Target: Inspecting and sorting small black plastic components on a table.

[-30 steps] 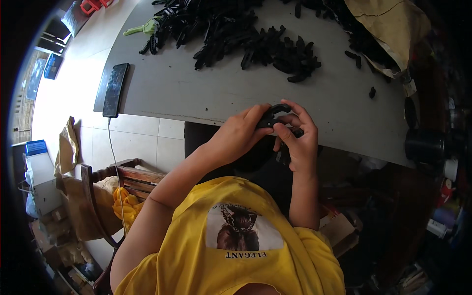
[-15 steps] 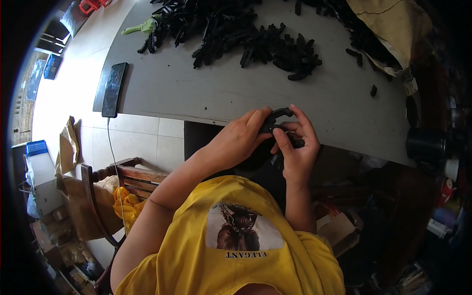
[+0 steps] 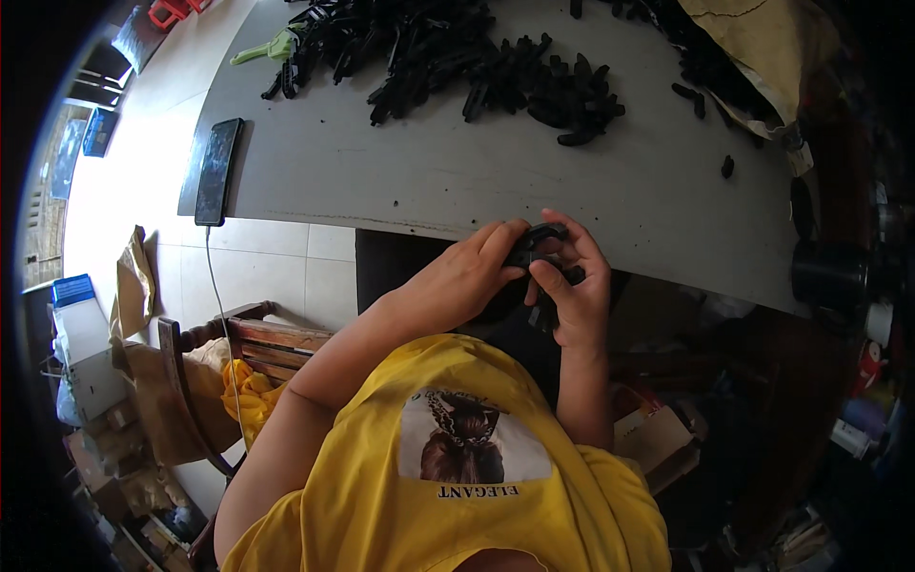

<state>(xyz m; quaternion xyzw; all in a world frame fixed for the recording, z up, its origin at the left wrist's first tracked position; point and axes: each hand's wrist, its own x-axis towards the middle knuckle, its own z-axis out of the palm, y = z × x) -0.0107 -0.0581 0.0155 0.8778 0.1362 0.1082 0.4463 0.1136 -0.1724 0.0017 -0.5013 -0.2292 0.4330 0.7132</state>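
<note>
Both hands meet at the near edge of the grey table, left hand and right hand curled tight around one small black plastic part, fingertips pinching it between them, seemingly to steady it. Beyond, the heap of black parts sits within reach, with a phone lying flat off to the left

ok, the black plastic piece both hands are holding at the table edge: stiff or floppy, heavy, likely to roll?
Probably stiff: the black plastic piece keeps its curved shape between the left hand and right hand. Likely light, since fingertips alone carry it. Unlikely to roll far; similar pieces in the pile lie still on the grey table, irregular and tangled.
</note>
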